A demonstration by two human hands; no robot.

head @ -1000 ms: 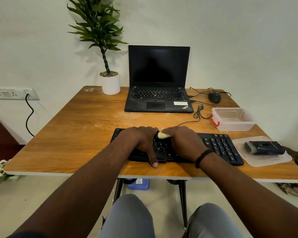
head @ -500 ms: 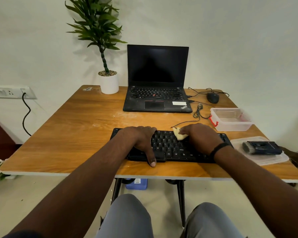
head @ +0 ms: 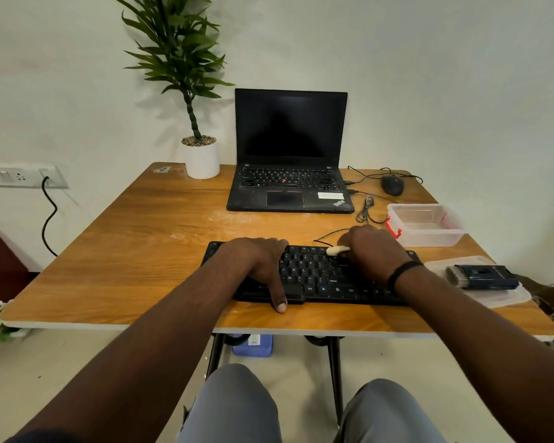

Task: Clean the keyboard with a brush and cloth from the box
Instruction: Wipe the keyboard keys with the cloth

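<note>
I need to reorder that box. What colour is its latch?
Red, on the clear plastic box; its latch shows best in the head view.

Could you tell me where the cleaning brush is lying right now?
In the head view the brush lies on the clear lid at the table's right edge, just right of the keyboard and nearer than the open box.

laptop (head: 290, 190) palm rest: "ThinkPad" logo, lower right corner
keyboard (head: 317, 276) keys: "Alt", "Ctrl", letters U, I, O, P, M
</note>
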